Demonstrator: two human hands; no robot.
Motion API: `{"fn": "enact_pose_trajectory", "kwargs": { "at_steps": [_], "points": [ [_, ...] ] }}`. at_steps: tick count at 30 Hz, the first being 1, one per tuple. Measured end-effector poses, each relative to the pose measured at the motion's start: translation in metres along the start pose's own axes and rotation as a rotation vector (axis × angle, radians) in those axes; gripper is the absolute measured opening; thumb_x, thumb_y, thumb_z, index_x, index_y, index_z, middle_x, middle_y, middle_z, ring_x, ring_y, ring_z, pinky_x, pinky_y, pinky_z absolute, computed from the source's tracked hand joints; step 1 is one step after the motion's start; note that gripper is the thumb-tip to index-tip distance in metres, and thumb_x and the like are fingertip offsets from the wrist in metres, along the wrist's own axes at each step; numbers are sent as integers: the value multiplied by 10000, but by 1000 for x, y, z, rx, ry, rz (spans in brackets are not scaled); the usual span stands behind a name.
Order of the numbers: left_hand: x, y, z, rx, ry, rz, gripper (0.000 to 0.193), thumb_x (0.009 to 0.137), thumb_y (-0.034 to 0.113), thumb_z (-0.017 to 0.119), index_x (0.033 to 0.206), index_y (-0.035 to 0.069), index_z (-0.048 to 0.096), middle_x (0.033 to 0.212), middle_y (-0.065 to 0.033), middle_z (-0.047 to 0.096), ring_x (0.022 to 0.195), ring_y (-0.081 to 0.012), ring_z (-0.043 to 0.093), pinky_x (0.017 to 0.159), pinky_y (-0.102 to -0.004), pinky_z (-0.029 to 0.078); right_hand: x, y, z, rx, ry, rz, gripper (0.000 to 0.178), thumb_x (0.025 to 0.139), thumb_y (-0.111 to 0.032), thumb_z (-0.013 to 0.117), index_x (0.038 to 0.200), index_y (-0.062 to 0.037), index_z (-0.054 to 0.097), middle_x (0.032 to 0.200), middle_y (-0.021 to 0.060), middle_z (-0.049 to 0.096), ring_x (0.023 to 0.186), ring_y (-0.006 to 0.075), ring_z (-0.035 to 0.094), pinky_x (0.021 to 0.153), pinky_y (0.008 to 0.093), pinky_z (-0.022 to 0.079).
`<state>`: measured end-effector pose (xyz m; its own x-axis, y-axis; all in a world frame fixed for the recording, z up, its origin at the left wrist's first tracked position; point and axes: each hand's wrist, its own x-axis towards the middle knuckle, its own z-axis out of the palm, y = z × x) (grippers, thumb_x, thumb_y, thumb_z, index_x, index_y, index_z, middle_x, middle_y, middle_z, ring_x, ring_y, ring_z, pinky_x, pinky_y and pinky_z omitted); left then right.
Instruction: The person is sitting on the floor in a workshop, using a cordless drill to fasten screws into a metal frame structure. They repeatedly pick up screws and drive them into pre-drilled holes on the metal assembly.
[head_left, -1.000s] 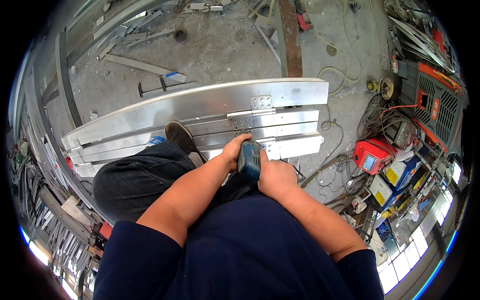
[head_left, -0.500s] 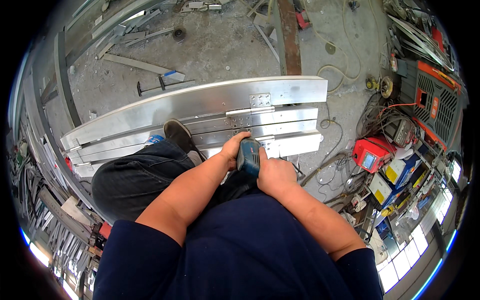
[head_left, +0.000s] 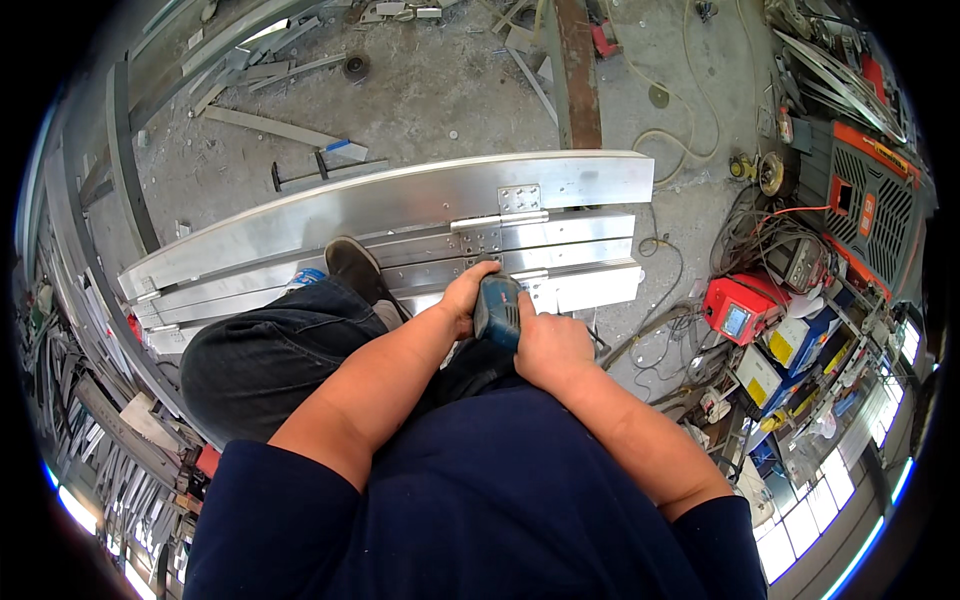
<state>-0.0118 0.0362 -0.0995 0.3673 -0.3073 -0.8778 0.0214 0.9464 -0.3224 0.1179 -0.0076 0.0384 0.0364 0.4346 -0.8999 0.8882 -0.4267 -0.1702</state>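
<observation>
A teal and black power drill is held in front of my belly, between both hands, seen from its back end. My left hand closes around its left side near the front. My right hand wraps its right side, where the grip is mostly hidden. Beneath the drill lie long silver metal beams, side by side. A hinge with a drilled plate joins two of them just beyond the drill. Another plate sits on the farthest beam. The drill's tip is hidden.
My shoe rests on the beams at left. A red machine with a screen and tangled cables stand at right, near a large orange and grey machine. Metal offcuts and clamps lie on the far floor.
Both hands keep their hold on the drill in almost the same place. The whole view has shifted very slightly; nothing else has visibly moved.
</observation>
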Motion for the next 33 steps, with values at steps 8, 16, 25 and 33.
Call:
{"fn": "enact_pose_trajectory", "kwargs": {
  "at_steps": [8, 16, 25, 33],
  "points": [
    [7, -2, -3, 8, 7, 4, 332, 884, 415, 608, 887, 83, 623, 779, -72, 646, 645, -215, 624, 648, -383, 568, 0, -1, 0, 2, -21, 14, 718, 733, -167, 665, 1393, -17, 424, 830, 185, 705, 777, 363, 703, 729, 457, 561],
    [6, -2, -2, 3, 1, 5, 338, 889, 423, 599, 874, 85, 618, 781, -76, 644, 646, -224, 617, 652, -395, 563, 0, -1, -4, -10, -35, 15, 751, 726, -171, 679, 1410, -18, 410, 841, 179, 707, 784, 362, 703, 729, 452, 563],
    [9, -3, -4, -5, -22, -7, 352, 897, 434, 577, 901, 85, 619, 817, -86, 647, 686, -234, 626, 679, -408, 562, 0, 1, -2, -7, 5, -7, 703, 722, -163, 678, 1366, -16, 440, 817, 183, 702, 769, 361, 702, 706, 458, 562],
    [19, -4, -11, -2, -81, -4, 370, 911, 453, 560, 899, 90, 632, 830, -81, 661, 709, -240, 638, 729, -406, 561, 7, 6, 13, -39, 65, -37, 708, 715, -161, 681, 1367, -18, 446, 864, 181, 698, 757, 365, 697, 721, 446, 559]
  ]
}}
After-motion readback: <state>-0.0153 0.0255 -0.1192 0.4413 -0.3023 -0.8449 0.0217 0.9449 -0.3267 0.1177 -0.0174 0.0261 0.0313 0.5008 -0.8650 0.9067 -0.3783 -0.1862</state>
